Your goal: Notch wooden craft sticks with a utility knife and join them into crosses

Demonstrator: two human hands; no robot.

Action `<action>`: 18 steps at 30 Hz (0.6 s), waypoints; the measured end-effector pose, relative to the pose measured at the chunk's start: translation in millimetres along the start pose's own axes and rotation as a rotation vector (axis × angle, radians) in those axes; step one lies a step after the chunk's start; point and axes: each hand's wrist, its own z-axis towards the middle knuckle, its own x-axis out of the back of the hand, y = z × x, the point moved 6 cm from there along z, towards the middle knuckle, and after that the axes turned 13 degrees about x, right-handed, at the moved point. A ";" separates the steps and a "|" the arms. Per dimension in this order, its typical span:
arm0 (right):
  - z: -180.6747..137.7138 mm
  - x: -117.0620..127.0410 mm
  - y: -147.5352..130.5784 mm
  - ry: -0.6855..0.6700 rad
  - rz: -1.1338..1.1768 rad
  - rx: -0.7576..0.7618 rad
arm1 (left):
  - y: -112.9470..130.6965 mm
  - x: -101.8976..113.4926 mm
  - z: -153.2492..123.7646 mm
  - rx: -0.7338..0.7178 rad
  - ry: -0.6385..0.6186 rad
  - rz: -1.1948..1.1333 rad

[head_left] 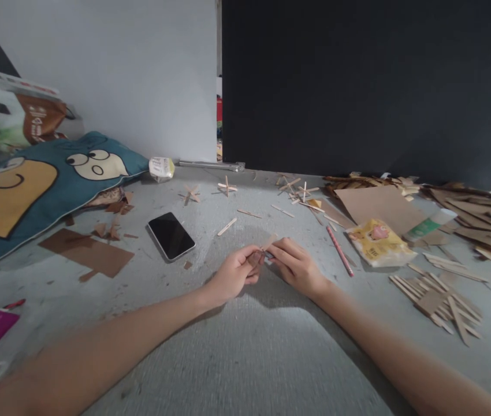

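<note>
My left hand [233,274] and my right hand [298,267] meet over the middle of the table, fingertips close together and pinched. A flat wooden craft stick [270,241] pokes up between them, its lower end hidden at the fingertips. Something small and dark also shows at the left fingers, too unclear to name. Just beyond the hands lies a loose craft stick [227,226], with another thin stick [249,213] behind it. Crossed sticks joined into star shapes [227,186] stand farther back.
A phone [171,236] and brown cardboard [93,254] lie left, near a blue cushion [111,156]. To the right are a red pencil [339,251], a yellow packet [379,242], a glue stick [431,224] and a heap of craft sticks [456,312]. Panels rise behind.
</note>
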 end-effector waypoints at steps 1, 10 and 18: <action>0.1 0.0 0.5 0.000 0.001 -0.006 | 1.1 -0.7 -0.2 -0.006 -0.001 -0.003; 1.8 0.9 1.1 0.039 0.054 -0.003 | 1.2 -1.0 0.4 -0.011 -0.008 -0.001; 2.9 1.1 2.1 0.059 0.086 0.010 | 0.0 0.1 2.4 -0.028 -0.036 -0.045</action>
